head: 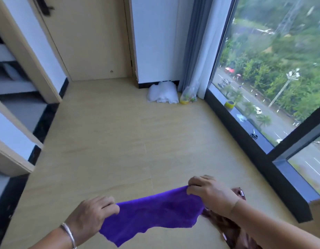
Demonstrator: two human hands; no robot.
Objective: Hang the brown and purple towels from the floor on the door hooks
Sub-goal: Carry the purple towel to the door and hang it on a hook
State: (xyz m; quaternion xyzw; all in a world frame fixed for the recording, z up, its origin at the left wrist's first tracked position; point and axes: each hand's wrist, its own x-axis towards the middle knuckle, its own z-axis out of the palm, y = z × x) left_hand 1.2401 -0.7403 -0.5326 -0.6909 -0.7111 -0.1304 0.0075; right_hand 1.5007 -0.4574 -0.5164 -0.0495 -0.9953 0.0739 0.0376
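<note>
Both hands, left hand (91, 212) and right hand (210, 194), pinch the purple towel (155, 212) stretched between them.

The soft fleecy towel (155, 211) spread out is a plain, saturated purple with no pattern; the crumpled towel (229, 229) under it is reddish brown with a small pale tag. The smooth wooden floor (119, 132) is pale honey beige, matching the flat door panel (90, 42), whose handle (43, 6) is black. A thin bracelet (69, 232) is silver. The crumpled plastic heap (162, 94) is white, the hanging curtain (193, 42) grey-blue beside sheer white, the window frame (254, 155) black
</note>
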